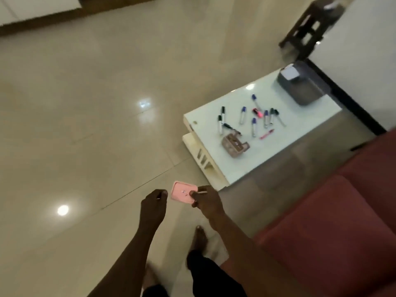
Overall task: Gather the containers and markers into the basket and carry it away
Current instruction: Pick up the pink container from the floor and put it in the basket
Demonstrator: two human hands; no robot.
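Note:
Several markers (254, 120) with blue, black and pink caps lie scattered on a low white glass-topped table (242, 166). A small brown basket-like holder (235, 145) stands near the table's front edge. A grey container (304, 86) with a white box in it sits at the far right end. My right hand (206, 199) is shut on a flat pink container (182, 192), held over the floor short of the table. My left hand (153, 200) hangs beside it with curled fingers, holding nothing that I can see.
A red sofa (334, 221) fills the lower right, close to the table. A dark wooden stool (308, 28) stands beyond the table beside a white wall (364, 39). Glossy beige floor tiles (85, 125) stretch to the left. My bare feet and dark shorts show below.

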